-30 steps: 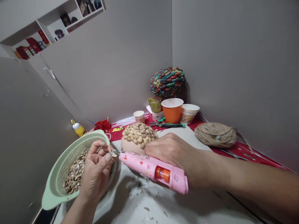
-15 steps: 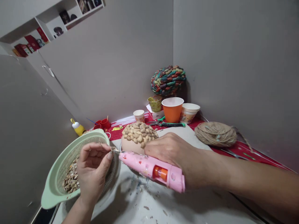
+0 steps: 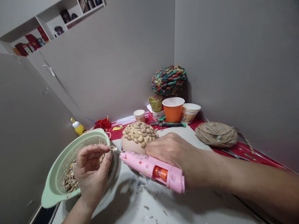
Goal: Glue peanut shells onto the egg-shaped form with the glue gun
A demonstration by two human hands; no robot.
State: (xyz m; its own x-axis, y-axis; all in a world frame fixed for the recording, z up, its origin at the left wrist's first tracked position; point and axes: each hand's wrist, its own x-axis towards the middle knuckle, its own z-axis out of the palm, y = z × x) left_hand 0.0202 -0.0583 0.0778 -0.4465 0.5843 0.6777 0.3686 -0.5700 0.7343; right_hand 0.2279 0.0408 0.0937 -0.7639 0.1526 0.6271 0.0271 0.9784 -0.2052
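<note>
My left hand [image 3: 94,174] pinches a small piece of nut shell [image 3: 113,148] between thumb and fingertips. Closed around a pink hot glue gun [image 3: 144,166], my right hand [image 3: 167,147] points its nozzle left, right beside the shell piece. Behind the glue gun stands a rounded pinkish form [image 3: 130,146], its top covered in peanut shells [image 3: 140,132]; my right hand hides part of it. A pale green colander [image 3: 50,186] holding loose shells [image 3: 70,179] is at the left, partly behind my left hand.
Shell crumbs [image 3: 146,207] lie on the white board. Further back are pliers [image 3: 168,124], an orange cup [image 3: 173,110], paper cups [image 3: 190,112], red cups [image 3: 106,123] and a multicoloured shell-covered ball [image 3: 169,81]. A twine coil [image 3: 216,135] sits at the right, a yellow bottle [image 3: 78,127] at the left.
My left hand has shifted slightly left and tilted, and the shell piece in its fingers shows more clearly beside the nozzle. The glue gun has stayed almost still.
</note>
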